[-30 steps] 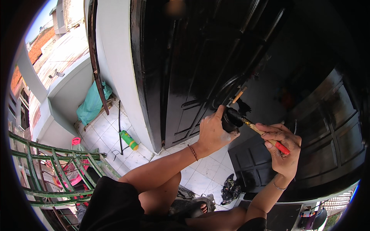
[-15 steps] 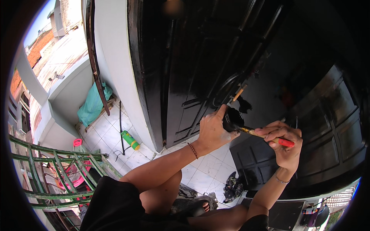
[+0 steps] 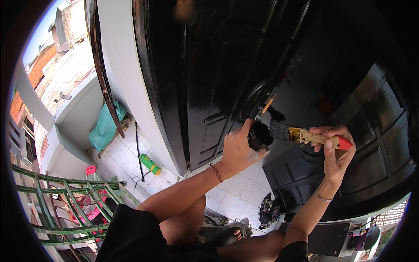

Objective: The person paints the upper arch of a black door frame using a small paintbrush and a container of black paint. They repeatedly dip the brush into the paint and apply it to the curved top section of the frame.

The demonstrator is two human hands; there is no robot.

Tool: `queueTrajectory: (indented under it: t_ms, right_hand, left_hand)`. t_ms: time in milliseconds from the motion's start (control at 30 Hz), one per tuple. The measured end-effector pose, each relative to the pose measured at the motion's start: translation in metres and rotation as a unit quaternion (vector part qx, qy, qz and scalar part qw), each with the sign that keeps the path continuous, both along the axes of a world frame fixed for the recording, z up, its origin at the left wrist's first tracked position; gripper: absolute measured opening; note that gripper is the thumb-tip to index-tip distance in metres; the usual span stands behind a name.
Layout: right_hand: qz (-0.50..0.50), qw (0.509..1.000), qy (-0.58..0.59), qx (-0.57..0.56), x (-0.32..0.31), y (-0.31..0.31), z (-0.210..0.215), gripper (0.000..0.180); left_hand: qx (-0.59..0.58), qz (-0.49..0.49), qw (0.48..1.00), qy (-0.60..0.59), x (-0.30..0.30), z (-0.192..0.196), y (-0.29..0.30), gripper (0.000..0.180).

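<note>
My left hand (image 3: 238, 150) is wrapped around a small cup (image 3: 260, 136) that is black inside, like dark paint. Its thumb and forefinger reach along the sides. In my right hand (image 3: 335, 153) is a flat paintbrush (image 3: 299, 134) with a wooden, red-tipped handle, gripped by the fingers. The brush lies nearly level, its dark bristles just right of the cup's rim. Above the cup, a thin wooden handle (image 3: 269, 103) sticks up; what holds it is hidden. Beyond the hands stands a glossy black panelled door (image 3: 209, 91).
Another black door panel (image 3: 362, 148) stands at the right. On the tiled floor (image 3: 227, 198) lie a crumpled black bag (image 3: 266, 212) and a green cylinder (image 3: 149, 164) with a yellow end. A teal bag (image 3: 104, 126) rests by the left wall. Green metal railing (image 3: 65, 181) is at lower left.
The paintbrush has come out of the cup to the right, showing its bristles and wide flat side. My right hand moved right and turned; my left still holds the cup.
</note>
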State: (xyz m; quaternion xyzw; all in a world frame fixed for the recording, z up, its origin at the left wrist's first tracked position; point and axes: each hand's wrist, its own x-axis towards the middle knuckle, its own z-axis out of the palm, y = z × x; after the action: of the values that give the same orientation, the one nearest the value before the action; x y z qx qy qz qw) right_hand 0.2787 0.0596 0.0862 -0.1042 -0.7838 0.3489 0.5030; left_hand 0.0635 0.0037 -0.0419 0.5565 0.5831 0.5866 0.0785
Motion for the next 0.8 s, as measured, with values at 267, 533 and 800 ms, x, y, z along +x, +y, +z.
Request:
queueTrajectory:
  t_ms: [267,533,800]
  right_hand:
    - [-0.1,0.993,-0.031,0.051,-0.031,-0.017,-0.01,0.026]
    - [-0.125,0.986,-0.068,0.089,-0.046,-0.026,-0.017,0.024]
    - [-0.11,0.99,-0.069,0.06,-0.042,-0.024,-0.01,0.029]
  left_hand:
    - [0.008,0.022,1.0,-0.019,0.008,-0.001,0.002,0.067]
    - [-0.018,0.014,0.999,-0.044,0.004,0.0,0.002,0.065]
    - [-0.015,-0.012,0.999,-0.049,0.002,0.002,0.001,0.065]
